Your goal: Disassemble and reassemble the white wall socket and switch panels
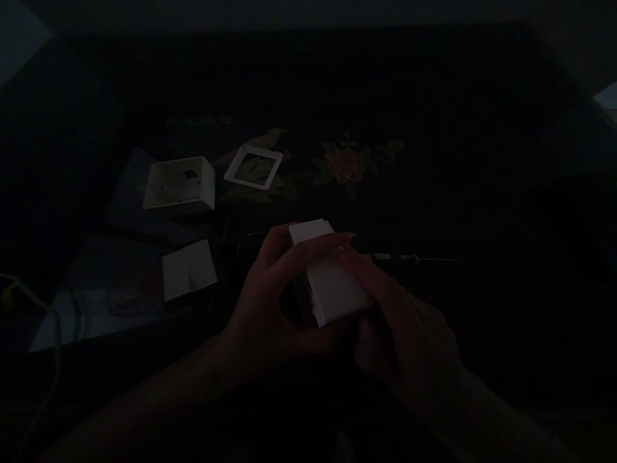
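Observation:
A small white wall switch (pixel 337 292) with a smooth face is held between both hands, tilted, near the middle of the view. My left hand (pixel 270 302) wraps round its left side, with the index finger lying across the top and the thumb below. On its right side, the fingers of my right hand (pixel 409 334) press on the face and edge. The underside of the switch is dark and mostly hidden. Behind my right fingers lies a screwdriver (pixel 393 258), its thin shaft pointing right.
The scene is very dark. To the left stand an open white mounting box (pixel 207 186), a white square frame (pixel 231 170) and a second white switch part (pixel 189 270) on a dark base. A pale cable (pixel 58 334) hangs at far left. The dark table bears a printed flower (pixel 346 165).

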`<state>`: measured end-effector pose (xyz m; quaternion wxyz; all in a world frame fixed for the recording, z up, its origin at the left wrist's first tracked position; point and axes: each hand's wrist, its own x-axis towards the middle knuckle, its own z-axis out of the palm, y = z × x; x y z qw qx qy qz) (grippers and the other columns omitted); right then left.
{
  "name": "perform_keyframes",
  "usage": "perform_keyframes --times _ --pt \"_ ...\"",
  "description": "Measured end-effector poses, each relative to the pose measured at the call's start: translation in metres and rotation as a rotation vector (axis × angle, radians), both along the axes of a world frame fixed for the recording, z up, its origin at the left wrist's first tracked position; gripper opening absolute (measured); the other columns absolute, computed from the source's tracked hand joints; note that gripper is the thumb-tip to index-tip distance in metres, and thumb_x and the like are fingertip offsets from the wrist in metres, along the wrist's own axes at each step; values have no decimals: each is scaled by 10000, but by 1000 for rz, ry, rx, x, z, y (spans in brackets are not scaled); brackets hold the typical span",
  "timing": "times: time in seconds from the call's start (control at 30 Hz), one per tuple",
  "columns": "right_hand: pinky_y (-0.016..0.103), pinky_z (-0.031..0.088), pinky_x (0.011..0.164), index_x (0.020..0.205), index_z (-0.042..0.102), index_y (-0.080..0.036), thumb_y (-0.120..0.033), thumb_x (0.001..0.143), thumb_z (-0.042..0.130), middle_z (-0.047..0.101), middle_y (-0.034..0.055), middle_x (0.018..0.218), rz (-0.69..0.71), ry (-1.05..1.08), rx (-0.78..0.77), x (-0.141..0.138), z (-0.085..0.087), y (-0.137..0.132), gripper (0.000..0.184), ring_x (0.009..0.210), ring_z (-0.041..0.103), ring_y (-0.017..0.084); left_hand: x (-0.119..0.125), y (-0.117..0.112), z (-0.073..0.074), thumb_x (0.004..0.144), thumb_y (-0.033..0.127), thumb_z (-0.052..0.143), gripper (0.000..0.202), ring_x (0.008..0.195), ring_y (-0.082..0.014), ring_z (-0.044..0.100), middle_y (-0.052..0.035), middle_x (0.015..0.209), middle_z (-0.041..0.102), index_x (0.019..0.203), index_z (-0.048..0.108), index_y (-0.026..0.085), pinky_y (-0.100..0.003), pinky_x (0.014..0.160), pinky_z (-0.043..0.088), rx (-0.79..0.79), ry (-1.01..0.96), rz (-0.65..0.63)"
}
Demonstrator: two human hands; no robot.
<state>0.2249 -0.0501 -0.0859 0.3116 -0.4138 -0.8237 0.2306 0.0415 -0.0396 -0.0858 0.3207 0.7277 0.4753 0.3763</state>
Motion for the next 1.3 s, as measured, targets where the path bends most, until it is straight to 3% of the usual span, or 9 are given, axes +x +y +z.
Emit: perform_keyframes --times 0.27,0.47,0.53,0.67,0.8,0.93,1.1,1.3 --pt "348 642 833 1443 372 -156 -69 884 394 553 195 1450 -57 -104 39 -7 -3 -6 566 1255 617 265 2 4 -4 675 262 824 586 1049 -250 571 -56 1137 561 1225 620 279 -373 894 518 -67 -52 0" --pt "353 658 741 1469 360 -186 -88 891 403 541 178 1466 -100 -116 31 -11 -6 -10 587 1216 644 288 3 4 -2 673 228 804 517 1025 -240 583 -51 1099 579 1166 651 253 -374 890 517 -109 -83 -2" --pt "373 652 780 1485 349 -193 -84 892 406 524 165 1486 -103 -101 13 -12 -5 -8 605 1242 624 296 1 5 -2 677 234 801 505 1042 -245 590 -51 1111 584 1160 652 252 -383 916 509 -120 -100 2" --pt "396 562 1003 1476 374 -214 -93 923 393 511 116 1508 -7 0 -44 -8 -2 2 567 1351 526 240 -1 9 -4 682 240 796 504 1070 -263 602 -49 1159 609 1158 631 260 -407 961 491 -148 -132 12" --pt "407 480 1097 1526 288 -239 -65 868 436 446 72 1561 116 97 -100 -1 -2 9 696 1435 410 214 -2 11 -7 696 261 781 476 1061 -263 609 -56 1149 619 1141 614 247 -400 938 501 -159 -163 17" --pt "425 479 1094 1543 253 -277 -39 820 450 385 57 1598 108 97 -154 -1 -4 8 787 1435 407 231 -2 11 -8 691 316 787 480 1041 -254 613 -57 1128 619 1131 609 244 -376 895 525 -139 -173 24" --pt "408 505 1072 1533 241 -230 -16 789 432 396 98 1588 79 51 -119 -6 -4 6 797 1435 404 225 -3 11 -9 683 287 781 484 1035 -252 624 -52 1136 630 1135 612 241 -371 878 540 -100 -128 46" --pt "375 608 923 1538 175 -251 -36 788 436 437 87 1565 -11 -16 -39 -11 -4 1 822 1376 492 260 -2 11 -6 709 291 792 466 1023 -235 651 -54 1127 651 1138 623 227 -340 841 565 -132 -164 42"
